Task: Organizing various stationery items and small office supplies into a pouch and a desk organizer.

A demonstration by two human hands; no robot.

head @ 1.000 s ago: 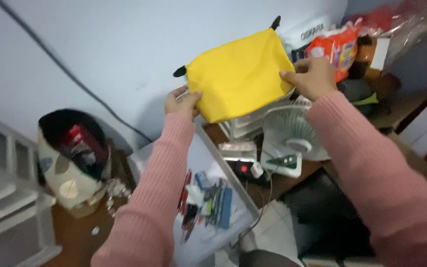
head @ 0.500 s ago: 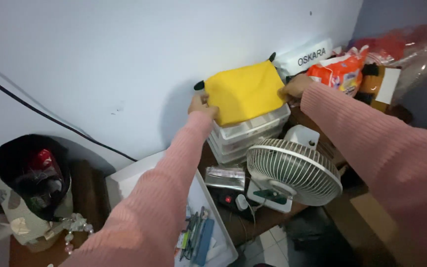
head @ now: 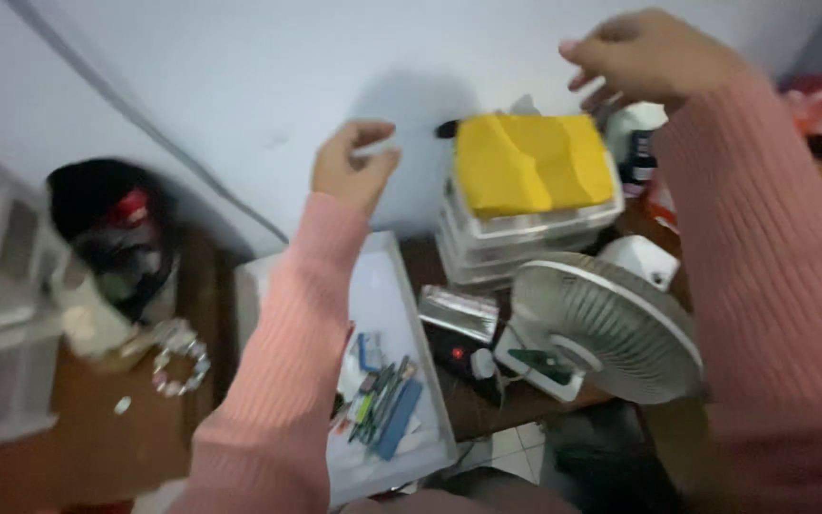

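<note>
One head-worn camera looks steeply down and forward from close above both raised hands toward a wall and cluttered desk (no second view shares the scene).

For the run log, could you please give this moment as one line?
left hand: empty, raised | right hand: empty, raised | yellow pouch: lying on clear drawer unit | white fan: in front

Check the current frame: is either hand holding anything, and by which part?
Nothing is held. The left hand and right hand are both empty, above and apart from the yellow pouch lying on the drawer unit.
</note>
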